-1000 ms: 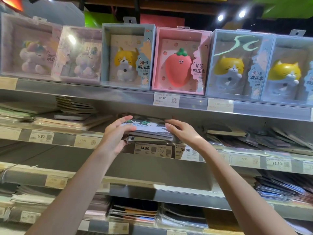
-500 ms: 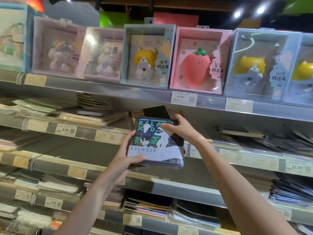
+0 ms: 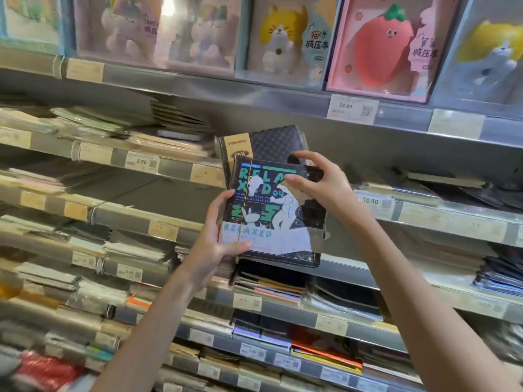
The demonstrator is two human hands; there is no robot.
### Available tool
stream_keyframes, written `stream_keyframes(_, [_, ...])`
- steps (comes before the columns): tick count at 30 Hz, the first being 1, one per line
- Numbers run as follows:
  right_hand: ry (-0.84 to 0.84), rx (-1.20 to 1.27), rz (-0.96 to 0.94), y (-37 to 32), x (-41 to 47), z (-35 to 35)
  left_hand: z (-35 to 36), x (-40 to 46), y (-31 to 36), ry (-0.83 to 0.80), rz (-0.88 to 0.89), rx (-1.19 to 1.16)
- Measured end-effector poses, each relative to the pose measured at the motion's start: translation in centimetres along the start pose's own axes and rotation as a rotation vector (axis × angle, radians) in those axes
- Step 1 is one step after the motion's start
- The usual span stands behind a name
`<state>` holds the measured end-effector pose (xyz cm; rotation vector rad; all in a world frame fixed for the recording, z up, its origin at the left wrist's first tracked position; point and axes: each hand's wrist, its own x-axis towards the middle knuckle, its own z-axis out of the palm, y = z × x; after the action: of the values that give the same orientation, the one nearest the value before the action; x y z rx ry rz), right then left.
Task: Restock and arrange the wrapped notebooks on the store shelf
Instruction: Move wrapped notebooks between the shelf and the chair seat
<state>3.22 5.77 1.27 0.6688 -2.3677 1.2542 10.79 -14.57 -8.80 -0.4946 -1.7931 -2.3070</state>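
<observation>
Taking the dark "RELAXED" notebook (image 3: 271,213) as the landmark: far to its left, the tiered shelf (image 3: 158,168) carries flat stacks of wrapped notebooks (image 3: 119,128) behind price tags, with a 6.90 tag (image 3: 141,162) on the rail.

Just left of the landmark, the left hand (image 3: 218,236) is closed on its lower left corner, thumb across the front cover and fingers hidden behind.

The landmark itself is held upright in the air, cover toward the camera, long axis running up and down and tipped slightly. Right behind it, and peeking out above its top edge, is a second wrapped book, the quilted black notebook (image 3: 271,142) with a tan spine band. Whether the left hand also bears that one I cannot tell.

At the landmark's upper right, the right hand (image 3: 314,182) pinches the top right corner with bent fingers, so both hands grip the same book at opposite corners.

Right of the landmark, a 34.90 tag (image 3: 370,201) marks the rail of the tier behind it. The slot lies behind and beyond the book; to my eye, the book must tip flat and go forward, with the right hand nearer.
</observation>
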Motion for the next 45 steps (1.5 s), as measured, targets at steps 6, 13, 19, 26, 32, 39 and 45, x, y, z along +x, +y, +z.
stream_keyframes(6, [-0.126,-0.025,0.069,0.7,-4.4,4.5,-3.0,-5.1,-2.6,0.039,-0.098,0.068])
stream_keyframes(13, [-0.245,-0.030,0.284,6.1,-12.9,12.4,-7.4,-12.2,-9.2,0.055,-0.301,0.148])
stream_keyframes(19, [-0.350,0.033,0.489,13.1,-20.7,19.0,-10.0,-18.1,-17.2,0.035,-0.564,0.128])
stream_keyframes(26, [-0.459,0.061,0.704,20.6,-30.6,24.7,-11.7,-25.3,-27.1,-0.053,-0.838,0.153])
stream_keyframes(32, [-0.561,0.058,0.871,26.3,-38.6,28.6,-11.1,-29.9,-34.1,-0.110,-1.077,0.159])
stream_keyframes(39, [-0.502,0.060,1.020,31.7,-44.8,29.5,-9.4,-31.8,-41.3,-0.182,-1.234,0.120])
stream_keyframes(45, [-0.466,0.077,1.069,35.2,-46.5,30.3,-9.2,-32.0,-44.8,-0.217,-1.275,0.164])
